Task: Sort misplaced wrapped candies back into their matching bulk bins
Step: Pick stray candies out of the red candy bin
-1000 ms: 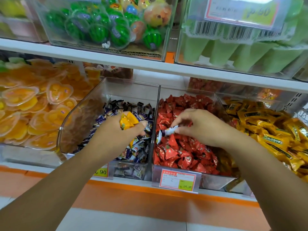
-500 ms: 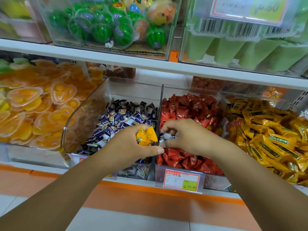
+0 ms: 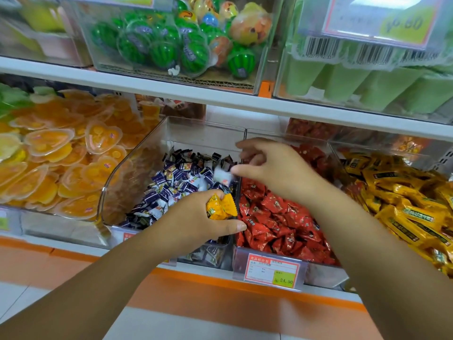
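Yellow-wrapped candies (image 3: 220, 207), two or so, are bunched in the left hand (image 3: 196, 224). Its fingers and thumb curl round them, and it hangs over the front right corner of the purple-and-white bin (image 3: 127, 177). Judgement: a parking grip. These match the yellow bin (image 3: 340, 163) at the right end of the lower shelf and are held clear while the other hand works.

Right hand (image 3: 274, 170): above the divider between the purple-and-white bin and the red bin (image 3: 323, 276), fingers spread and loosely bent, nothing pinched between them. A white-wrapped candy (image 3: 222, 177), blurred, is just off the thumb tip, over the purple-and-white pile. Cannot tell whether it touches the thumb. Judgement: a release into the bin it matches, as similar white wrappers already lie in that pile.

Containers, lower shelf, left to right:
- Open tray of orange heart-shaped jelly cups (image 3: 61, 155), stacked deep.
- Clear bin of purple-and-white candies (image 3: 176, 187), banked toward its front edge, back wall bare.
- Clear bin of red candies (image 3: 274, 217), with a price tag (image 3: 273, 271) reading 24.90 on its front edge.
- Yellow bin, heaped with long yellow packets (image 3: 411, 217).

Upper shelf (image 3: 147, 87): a clear box of watermelon-pattern balls (image 3: 159, 50), and pale green moulded pieces (image 3: 367, 87) toward the right end.

Outstanding: the yellow ones are not yet returned.
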Tool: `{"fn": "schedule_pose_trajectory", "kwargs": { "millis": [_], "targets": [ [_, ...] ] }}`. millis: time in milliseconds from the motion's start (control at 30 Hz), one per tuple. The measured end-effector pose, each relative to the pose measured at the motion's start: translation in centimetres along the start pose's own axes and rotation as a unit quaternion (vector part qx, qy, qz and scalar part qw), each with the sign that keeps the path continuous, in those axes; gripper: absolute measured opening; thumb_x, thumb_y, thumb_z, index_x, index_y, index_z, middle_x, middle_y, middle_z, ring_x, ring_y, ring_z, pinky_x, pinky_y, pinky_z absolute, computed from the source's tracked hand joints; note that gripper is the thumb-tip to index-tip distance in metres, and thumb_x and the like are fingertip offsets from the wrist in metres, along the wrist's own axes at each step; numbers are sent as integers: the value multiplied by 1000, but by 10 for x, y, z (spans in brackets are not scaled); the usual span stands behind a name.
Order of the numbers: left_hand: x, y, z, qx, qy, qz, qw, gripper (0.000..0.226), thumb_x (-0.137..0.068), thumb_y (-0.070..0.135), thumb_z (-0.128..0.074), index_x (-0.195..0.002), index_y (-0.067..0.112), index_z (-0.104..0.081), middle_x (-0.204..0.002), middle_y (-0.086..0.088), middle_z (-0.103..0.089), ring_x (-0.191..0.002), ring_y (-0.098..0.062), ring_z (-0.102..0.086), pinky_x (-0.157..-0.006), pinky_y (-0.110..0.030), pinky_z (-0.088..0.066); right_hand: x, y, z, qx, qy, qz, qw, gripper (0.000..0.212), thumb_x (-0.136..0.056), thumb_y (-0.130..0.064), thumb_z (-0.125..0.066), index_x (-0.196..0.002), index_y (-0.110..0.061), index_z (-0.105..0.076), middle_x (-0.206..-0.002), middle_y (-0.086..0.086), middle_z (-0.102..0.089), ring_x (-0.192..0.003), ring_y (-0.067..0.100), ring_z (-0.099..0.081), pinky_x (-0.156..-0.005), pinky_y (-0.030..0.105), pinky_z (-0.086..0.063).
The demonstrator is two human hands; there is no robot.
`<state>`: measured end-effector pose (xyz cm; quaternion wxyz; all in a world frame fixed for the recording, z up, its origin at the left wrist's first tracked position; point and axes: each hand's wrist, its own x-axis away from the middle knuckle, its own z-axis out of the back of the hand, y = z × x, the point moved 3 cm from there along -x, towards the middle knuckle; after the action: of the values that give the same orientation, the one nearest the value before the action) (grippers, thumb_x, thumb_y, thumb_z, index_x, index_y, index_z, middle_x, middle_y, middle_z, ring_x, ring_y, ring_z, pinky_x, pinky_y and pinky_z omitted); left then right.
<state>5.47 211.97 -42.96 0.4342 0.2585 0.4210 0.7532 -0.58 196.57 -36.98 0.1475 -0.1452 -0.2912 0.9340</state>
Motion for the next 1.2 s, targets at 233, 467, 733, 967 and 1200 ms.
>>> {"fn": "schedule_pose_trajectory", "kwargs": {
  "millis": [233,467,733,967,1200],
  "targets": [
    [-2,3,-1,-5,-11,-9,1000,27,-75,46,-73,-66,30,-54,-52,8,-50,-45,-5,-42,-51,-17,-37,29,62,51,226,-278,-92,929,28,-85,-14,-70,-97,-39,-71,-94,-20,-69,-84,-8,-60,-77,12,-43],
    [2,8,0,-39,29,27,998,35,-57,59,-67,-70,44,-37,-70,-2,-57,-73,-16,-63,-70,-30,-51,32,92,14,412,-444,-108,788,74,-80,-25,-75,-145,-27,-40,-149,-2,-39,-134,20,-38,-102,25,-35],
    [0,7,-1,-47,31,32,998,27,-62,54,-71,-67,40,-49,-78,1,-66,-65,-12,-63,-60,-22,-45,29,105,4,354,-436,-130,817,74,-82,-14,-72,-146,-19,-36,-134,2,-50,-120,22,-48,-92,26,-43],
    [-3,2,1,-58,10,24,998,31,-60,59,-68,-73,33,-58,-71,0,-68,-59,-13,-62,-62,-25,-47,26,88,30,181,-356,-140,906,50,-76,-18,-80,-117,-35,-58,-124,-12,-51,-118,14,-50,-92,26,-41],
    [-1,4,1,-37,22,19,999,28,-64,53,-73,-69,39,-49,-74,-3,-66,-70,-20,-64,-65,-26,-50,42,68,38,-140,-163,-150,965,42,-79,1,-74,-111,-24,-65,-104,2,-66,-77,15,-67,-68,20,-55]
  ]
}}
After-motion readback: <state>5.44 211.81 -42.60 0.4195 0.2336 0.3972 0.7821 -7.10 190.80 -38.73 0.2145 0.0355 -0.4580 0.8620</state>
